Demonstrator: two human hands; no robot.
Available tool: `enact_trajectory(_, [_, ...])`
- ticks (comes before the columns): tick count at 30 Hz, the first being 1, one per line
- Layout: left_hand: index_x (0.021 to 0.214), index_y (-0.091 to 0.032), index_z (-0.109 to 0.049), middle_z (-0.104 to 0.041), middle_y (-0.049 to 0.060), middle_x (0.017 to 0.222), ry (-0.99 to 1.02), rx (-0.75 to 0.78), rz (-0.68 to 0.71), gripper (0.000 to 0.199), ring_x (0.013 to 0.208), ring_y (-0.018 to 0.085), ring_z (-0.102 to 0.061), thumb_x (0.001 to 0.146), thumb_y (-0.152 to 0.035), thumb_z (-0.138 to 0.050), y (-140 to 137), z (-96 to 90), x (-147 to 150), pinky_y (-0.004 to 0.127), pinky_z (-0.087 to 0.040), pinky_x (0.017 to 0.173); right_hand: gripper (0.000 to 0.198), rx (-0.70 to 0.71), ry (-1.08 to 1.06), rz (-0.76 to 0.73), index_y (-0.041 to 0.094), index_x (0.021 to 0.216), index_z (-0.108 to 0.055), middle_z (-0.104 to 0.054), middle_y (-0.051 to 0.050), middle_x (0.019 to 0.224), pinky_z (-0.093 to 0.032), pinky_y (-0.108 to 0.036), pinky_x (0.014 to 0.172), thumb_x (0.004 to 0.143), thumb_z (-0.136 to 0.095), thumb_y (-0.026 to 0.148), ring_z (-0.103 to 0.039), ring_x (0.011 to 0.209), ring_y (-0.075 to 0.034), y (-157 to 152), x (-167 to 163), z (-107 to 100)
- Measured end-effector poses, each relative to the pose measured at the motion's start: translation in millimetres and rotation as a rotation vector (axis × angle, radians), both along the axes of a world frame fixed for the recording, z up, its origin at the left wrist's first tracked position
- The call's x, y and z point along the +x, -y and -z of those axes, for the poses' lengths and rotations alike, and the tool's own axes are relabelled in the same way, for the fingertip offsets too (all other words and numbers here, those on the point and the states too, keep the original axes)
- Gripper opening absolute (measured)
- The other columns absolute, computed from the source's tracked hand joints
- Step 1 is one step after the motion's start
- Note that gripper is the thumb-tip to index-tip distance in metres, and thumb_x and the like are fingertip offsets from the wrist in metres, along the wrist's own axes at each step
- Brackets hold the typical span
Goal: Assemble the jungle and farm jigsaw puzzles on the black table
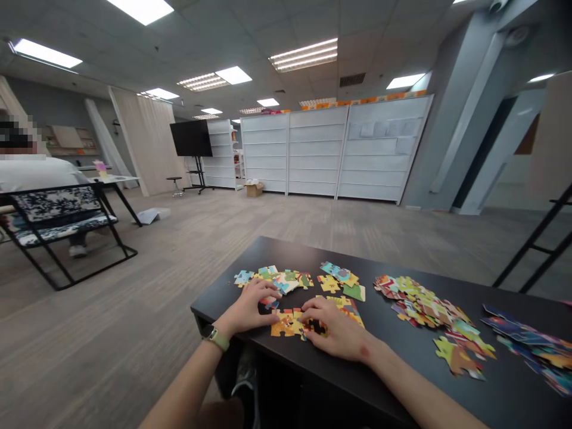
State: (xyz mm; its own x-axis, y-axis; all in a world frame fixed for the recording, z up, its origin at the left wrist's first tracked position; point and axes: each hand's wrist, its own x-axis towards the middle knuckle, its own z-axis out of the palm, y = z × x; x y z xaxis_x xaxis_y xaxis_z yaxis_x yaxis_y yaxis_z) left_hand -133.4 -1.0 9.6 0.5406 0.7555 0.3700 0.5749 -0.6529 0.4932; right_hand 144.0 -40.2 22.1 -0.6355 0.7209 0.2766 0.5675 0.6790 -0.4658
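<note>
On the dark table's near left part lies a joined strip of orange and yellow puzzle pieces [285,323]. My left hand [250,305] is open above its left end, fingers spread and thumb tip touching the strip's edge. From the right, my right hand [337,330] reaches in with bent fingers, thumb and forefinger closed about a yellow puzzle piece [298,326] at the strip's right end. Part of that piece is hidden. More orange pieces [351,307] lie behind the right hand. Loose blue, green and yellow pieces [290,280] spread beyond the left fingers.
A heap of mixed puzzle pieces [424,304] covers the table's [379,369] middle right, with dark blue and purple pieces [527,333] farther right. Another small group [337,274] lies toward the far edge. A person [36,170] sits on a patterned chair [58,205] at left.
</note>
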Motion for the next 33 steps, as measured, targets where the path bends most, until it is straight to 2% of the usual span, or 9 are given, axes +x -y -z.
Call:
enact_trajectory(4, [0.112,-0.026,-0.069,-0.060,0.007,0.127,0.010,0.003,-0.009,0.038,0.123,0.028,-0.048,0.077,-0.037,-0.079,-3.0,2.6,-1.7,0.046,-0.036,0.110,0.021,0.030,0.040,-0.005,0.025,0.102,-0.073,-0.064,-0.007,0.115,-0.045,-0.040,0.099,0.086,-0.060,0.020,-0.058,0.108,-0.023,0.3,-0.2,-1.4])
enact_trajectory(7, [0.114,-0.024,-0.068,-0.061,0.008,0.126,0.064,0.007,-0.047,0.029,0.121,0.026,-0.051,0.085,-0.023,-0.066,-8.0,3.9,-8.2,0.044,-0.037,0.109,0.020,0.051,0.064,0.014,0.024,0.099,-0.071,-0.064,-0.008,0.114,-0.045,-0.041,0.097,0.086,-0.058,0.019,-0.058,0.107,-0.023,0.5,0.5,-4.0])
enact_trajectory(10, [0.109,-0.022,-0.069,-0.063,0.007,0.117,0.091,0.008,-0.089,0.036,0.112,0.023,-0.056,0.078,-0.009,-0.056,-12.8,4.7,-16.5,0.040,-0.042,0.104,0.019,0.034,0.069,-0.007,0.024,0.102,-0.070,-0.063,-0.008,0.121,-0.044,-0.042,0.101,0.086,-0.059,0.021,-0.057,0.113,-0.024,2.3,1.6,-6.3])
enact_trajectory(12, [0.103,-0.022,-0.071,-0.064,0.005,0.105,0.068,-0.012,-0.095,0.036,0.101,0.021,-0.059,0.075,-0.007,-0.054,-13.9,4.7,-20.4,0.036,-0.046,0.095,0.024,0.005,0.069,-0.023,0.024,0.109,-0.069,-0.060,-0.009,0.128,-0.041,-0.043,0.105,0.087,-0.060,0.024,-0.055,0.119,-0.026,3.8,2.1,-6.6])
enact_trajectory(15, [0.098,-0.022,-0.074,-0.065,0.003,0.091,-0.004,-0.045,-0.088,0.026,0.088,0.019,-0.060,0.080,-0.014,-0.058,-12.0,3.4,-20.5,0.031,-0.048,0.084,0.031,-0.016,0.074,-0.043,0.026,0.119,-0.066,-0.058,-0.009,0.132,-0.039,-0.044,0.108,0.089,-0.059,0.027,-0.052,0.123,-0.027,5.2,2.0,-5.7])
enact_trajectory(19, [0.090,-0.024,-0.075,-0.065,0.003,0.089,-0.053,-0.022,-0.110,0.012,0.090,0.020,-0.060,0.084,-0.029,-0.066,-8.4,0.8,-14.8,0.031,-0.047,0.086,0.029,-0.004,0.084,-0.068,0.030,0.117,-0.069,-0.059,-0.008,0.128,-0.039,-0.045,0.107,0.090,-0.058,0.026,-0.053,0.120,-0.026,5.8,0.4,-4.8])
enact_trajectory(23, [0.086,-0.024,-0.075,-0.066,0.003,0.092,-0.044,-0.019,-0.132,0.016,0.093,0.021,-0.060,0.085,-0.038,-0.068,-8.7,0.2,-14.1,0.031,-0.046,0.088,0.028,0.015,0.093,-0.062,0.030,0.114,-0.071,-0.061,-0.008,0.124,-0.039,-0.045,0.106,0.088,-0.060,0.026,-0.054,0.117,-0.026,6.8,-1.1,-7.1])
enact_trajectory(27, [0.081,-0.022,-0.074,-0.066,0.004,0.094,-0.060,-0.032,-0.188,0.024,0.093,0.022,-0.061,0.081,-0.046,-0.071,-11.0,1.2,-18.4,0.031,-0.046,0.087,0.030,0.003,0.097,-0.065,0.030,0.115,-0.071,-0.060,-0.008,0.126,-0.038,-0.046,0.107,0.085,-0.067,0.035,-0.054,0.118,-0.027,7.6,-0.6,-9.2])
enact_trajectory(33, [0.074,-0.021,-0.070,-0.064,0.003,0.089,-0.057,-0.031,-0.237,0.024,0.088,0.022,-0.059,0.080,-0.044,-0.074,-6.4,-2.3,-23.2,0.032,-0.045,0.084,0.030,0.001,0.094,-0.084,0.031,0.117,-0.070,-0.060,-0.007,0.127,-0.039,-0.045,0.105,0.087,-0.064,0.032,-0.054,0.117,-0.026,11.3,-1.9,-8.9])
